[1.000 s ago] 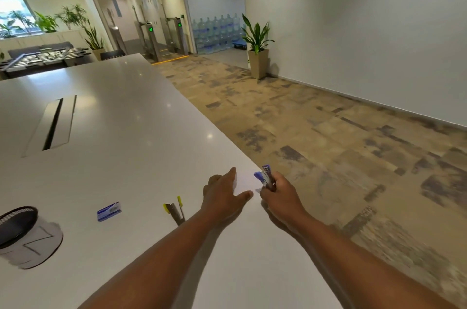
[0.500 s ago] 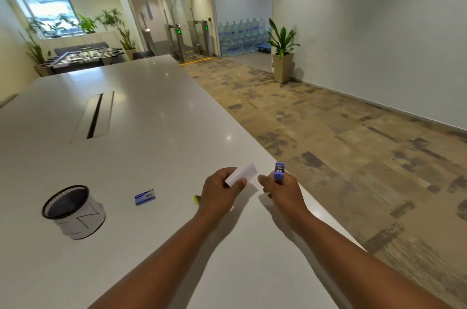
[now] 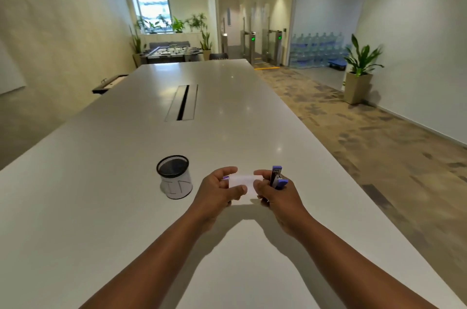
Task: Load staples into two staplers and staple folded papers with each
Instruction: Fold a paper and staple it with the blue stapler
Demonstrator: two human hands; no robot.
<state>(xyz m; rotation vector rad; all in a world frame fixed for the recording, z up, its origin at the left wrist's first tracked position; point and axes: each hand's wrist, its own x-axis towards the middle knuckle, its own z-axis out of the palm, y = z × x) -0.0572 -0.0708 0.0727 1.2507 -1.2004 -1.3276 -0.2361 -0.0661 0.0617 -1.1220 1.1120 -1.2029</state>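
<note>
Above the near part of the long white table [image 3: 227,111], I am holding a small white folded paper [image 3: 242,180] between my two hands. My left hand [image 3: 219,188] is gripping the paper's left end, with the thumb pressing across its lower front and the fingers curling over its top edge, so those fingers are closing together on the paper. A sliver of something purple is peeking out just beside my left fingers, too small for me to tell what it is. My right hand [image 3: 275,192] is doing two things at once: the thumb and forefinger are pinching the paper's right end, while the remaining fingers are wrapping around a small blue and black stapler [image 3: 277,177]. That stapler is standing nearly upright in my grip, its blue end poking up above my knuckles, just to the right of the paper. Whether its mouth is open I cannot tell, since my fingers are hiding most of it. Both hands are hovering close together, with the paper bridging the gap between them.

Left of my left hand, a round black mesh pen cup [image 3: 174,176] with a white paper wrap around its lower body is standing upright on the table, near but not touching my hand. Farther up the table's middle, a long cable slot [image 3: 183,102] is running away from me.
</note>
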